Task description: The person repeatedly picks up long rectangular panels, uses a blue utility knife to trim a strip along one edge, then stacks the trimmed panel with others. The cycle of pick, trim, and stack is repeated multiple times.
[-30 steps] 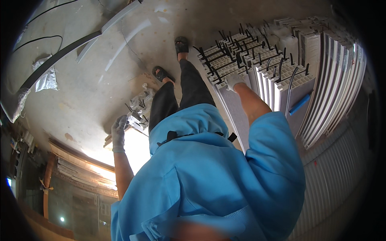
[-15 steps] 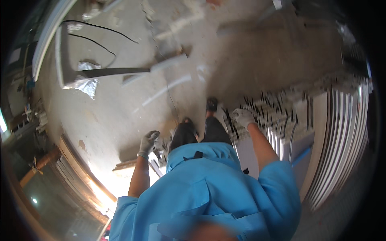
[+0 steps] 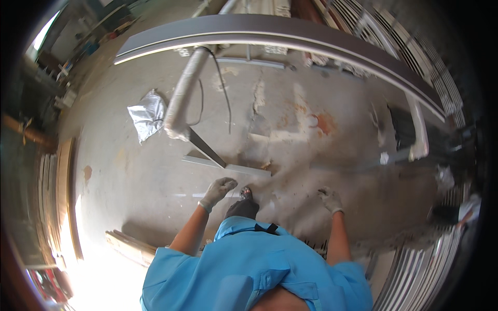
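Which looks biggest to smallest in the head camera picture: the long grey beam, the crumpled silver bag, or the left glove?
1. Long grey beam, curving across the top.
2. Crumpled silver bag.
3. Left glove, though it sits nearer the camera, so it only looks close to the bag's size.

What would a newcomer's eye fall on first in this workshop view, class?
Probably the bright blue shirt filling the lower edge, with the gloved left hand and right hand spread empty over the stained concrete floor. Next, the long grey curved beam arching across the top.
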`<state>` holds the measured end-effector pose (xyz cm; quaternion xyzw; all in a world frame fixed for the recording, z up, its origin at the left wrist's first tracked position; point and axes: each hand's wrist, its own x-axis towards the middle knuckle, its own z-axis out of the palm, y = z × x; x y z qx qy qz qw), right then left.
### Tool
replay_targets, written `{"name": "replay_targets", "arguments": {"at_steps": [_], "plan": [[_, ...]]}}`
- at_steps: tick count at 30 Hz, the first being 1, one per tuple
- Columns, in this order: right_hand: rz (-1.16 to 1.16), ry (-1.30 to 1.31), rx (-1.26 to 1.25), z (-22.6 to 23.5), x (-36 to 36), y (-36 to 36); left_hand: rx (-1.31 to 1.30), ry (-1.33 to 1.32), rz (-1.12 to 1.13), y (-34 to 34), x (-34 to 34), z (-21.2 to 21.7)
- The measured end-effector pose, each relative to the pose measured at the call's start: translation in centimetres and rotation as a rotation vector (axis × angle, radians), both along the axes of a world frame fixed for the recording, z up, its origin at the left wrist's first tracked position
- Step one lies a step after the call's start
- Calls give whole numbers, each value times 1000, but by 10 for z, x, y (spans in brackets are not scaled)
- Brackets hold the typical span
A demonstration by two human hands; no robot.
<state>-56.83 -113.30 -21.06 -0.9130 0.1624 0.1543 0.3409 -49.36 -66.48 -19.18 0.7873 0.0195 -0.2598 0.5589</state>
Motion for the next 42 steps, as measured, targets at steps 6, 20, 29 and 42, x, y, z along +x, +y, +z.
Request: {"name": "replay_targets", "arguments": {"at_steps": [6, 20, 29, 42], "plan": [[-221, -65, 143, 42, 98, -16, -127, -44, 66, -5, 116, 49], [-354, -178, 625, 39, 308, -156, -540, -380, 686, -47, 438, 64], [-729, -906, 1824, 96, 416, -308, -930, -1150, 931, 39, 327, 167], [-878, -1016, 1339, 101, 453, -326, -1114, -208, 1101, -70, 355, 109]]}}
